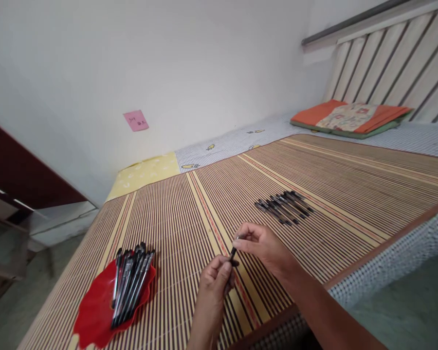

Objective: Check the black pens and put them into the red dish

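My left hand (pixel 216 278) and my right hand (pixel 263 245) are closed on the two ends of one black pen (pixel 234 251), held just above a striped bamboo mat (pixel 190 204). My right fingers pinch the upper end, my left fingers grip the lower part. A red plate (pixel 95 311) at the front left holds several black pens (pixel 129 284) lying side by side. Further right on the mat lies a row of several more black pens (pixel 282 205), beyond my right hand.
The mat covers a bed with a checked sheet (pixel 237 141) against a white wall. A folded orange and green cushion (pixel 350 118) lies by the slatted headboard (pixel 394 63). A pink note (pixel 136 120) sticks on the wall. Dark wooden furniture (pixel 14 175) stands at left.
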The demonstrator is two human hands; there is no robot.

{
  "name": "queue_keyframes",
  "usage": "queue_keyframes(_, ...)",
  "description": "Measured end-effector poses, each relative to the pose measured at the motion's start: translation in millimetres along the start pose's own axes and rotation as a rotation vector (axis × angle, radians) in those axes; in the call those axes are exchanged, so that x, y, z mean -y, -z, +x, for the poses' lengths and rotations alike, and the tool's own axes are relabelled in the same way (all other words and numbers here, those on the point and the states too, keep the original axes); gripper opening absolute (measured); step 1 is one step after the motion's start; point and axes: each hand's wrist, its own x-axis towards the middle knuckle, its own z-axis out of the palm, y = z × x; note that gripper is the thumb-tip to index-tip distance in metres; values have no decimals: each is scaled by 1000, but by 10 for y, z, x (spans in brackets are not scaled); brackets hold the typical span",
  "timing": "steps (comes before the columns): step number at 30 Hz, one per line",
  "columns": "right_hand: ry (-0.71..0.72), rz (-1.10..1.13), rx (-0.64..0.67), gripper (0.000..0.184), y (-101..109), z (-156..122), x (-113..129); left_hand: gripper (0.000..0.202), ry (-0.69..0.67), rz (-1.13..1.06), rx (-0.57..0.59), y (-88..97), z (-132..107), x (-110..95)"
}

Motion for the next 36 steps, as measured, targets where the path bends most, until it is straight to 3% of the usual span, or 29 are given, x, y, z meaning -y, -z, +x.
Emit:
queue_keyframes(3, -16, 52, 1, 26, 2, 20, -55, 32, -7, -20, -71, -8, 13, 12)
queue_keyframes(6, 2, 26, 24, 32, 32, 22, -68, 34, -8, -1, -72, -22, 12, 12)
queue_keyframes(11, -11, -12, -29, 17, 58, 14, -45, 35, 25, 61, -62, -56, -9, 15)
queue_keyframes(13, -33, 6, -59, 19, 61, 15, -55, 34, 23, 67, -75, -67, -13, 22)
queue_keyframes(18, -33, 32, 36, 28, 95, 24, -110, 34, 25, 71, -78, -55, -4, 37)
queue_keyframes(20, -25, 7, 42, 23, 97, 28, -125, 35, 24, 72, -66, -46, 3, 34)
queue_keyframes(22, -25, 0, 14, 17, 82, 33, -137, 36, 3, 98, -59, -46, 9, 24)
queue_keyframes(27, -50, 32, -38, 25, 62, 41, -185, 38, -113, 191, -99, -57, 21, 10)
queue_keyframes(31, -65, 119, 48, 27, 102, 43, -238, 37, -37, 146, -87, -37, 26, 31)
queue_keyframes(36, -106, 111, -28, 24, 86, 50, -226, 40, -20, 172, -67, -42, 16, 34)
